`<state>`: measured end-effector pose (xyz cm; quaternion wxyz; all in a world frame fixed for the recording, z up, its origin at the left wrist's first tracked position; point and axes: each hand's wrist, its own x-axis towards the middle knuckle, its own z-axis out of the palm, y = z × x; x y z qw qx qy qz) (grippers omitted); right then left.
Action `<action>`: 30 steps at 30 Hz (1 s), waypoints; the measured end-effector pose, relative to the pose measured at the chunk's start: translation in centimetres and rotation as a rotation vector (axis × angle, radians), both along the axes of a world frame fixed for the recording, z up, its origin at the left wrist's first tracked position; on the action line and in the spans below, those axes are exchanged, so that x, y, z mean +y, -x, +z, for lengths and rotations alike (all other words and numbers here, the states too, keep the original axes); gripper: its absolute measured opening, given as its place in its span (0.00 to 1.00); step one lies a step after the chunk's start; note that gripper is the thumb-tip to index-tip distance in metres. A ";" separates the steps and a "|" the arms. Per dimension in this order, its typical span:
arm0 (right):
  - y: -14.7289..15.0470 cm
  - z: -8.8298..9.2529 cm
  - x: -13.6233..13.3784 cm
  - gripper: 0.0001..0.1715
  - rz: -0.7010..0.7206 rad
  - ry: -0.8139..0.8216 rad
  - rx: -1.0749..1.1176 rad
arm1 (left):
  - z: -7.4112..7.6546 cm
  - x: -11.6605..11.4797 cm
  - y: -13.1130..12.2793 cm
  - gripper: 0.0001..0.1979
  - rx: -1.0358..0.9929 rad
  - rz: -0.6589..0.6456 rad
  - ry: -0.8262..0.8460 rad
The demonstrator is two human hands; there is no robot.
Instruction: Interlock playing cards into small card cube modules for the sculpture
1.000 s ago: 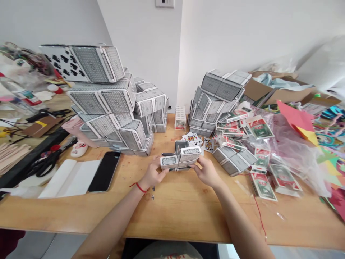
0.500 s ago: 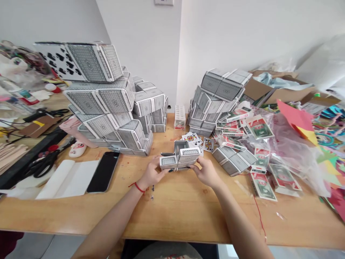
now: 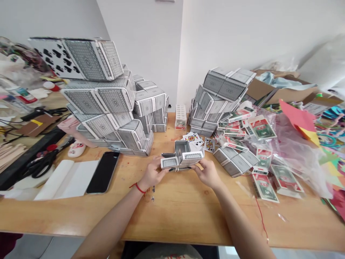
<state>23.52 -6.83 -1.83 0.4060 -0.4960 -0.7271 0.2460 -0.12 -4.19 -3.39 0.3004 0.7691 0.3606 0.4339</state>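
Observation:
Both hands hold a small structure made of grey-backed playing cards (image 3: 182, 157) just above the wooden table (image 3: 175, 212). My left hand (image 3: 153, 174), with a red string at the wrist, pinches its left block. My right hand (image 3: 207, 172) grips its right side from below. Loose face-up cards (image 3: 194, 139) lie just behind the structure.
Tall piles of folded card blocks stand at the left (image 3: 102, 104) and centre right (image 3: 218, 97). A black phone (image 3: 104, 172) and white paper (image 3: 67, 178) lie at the left, with scissors (image 3: 40, 162) beyond. Red card boxes (image 3: 262, 183), plastic wrap and coloured paper (image 3: 304, 120) crowd the right.
The card structure and both hands have stayed in nearly the same place; the view has shifted slightly upward.

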 end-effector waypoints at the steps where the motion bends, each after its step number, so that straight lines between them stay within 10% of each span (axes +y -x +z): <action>1: 0.0 0.1 0.0 0.03 -0.003 -0.010 -0.011 | 0.0 0.0 0.0 0.07 0.004 0.000 0.000; 30: 0.4 -0.9 0.0 0.07 -0.029 0.004 0.107 | -0.3 -0.4 0.1 0.07 -0.164 -0.005 0.090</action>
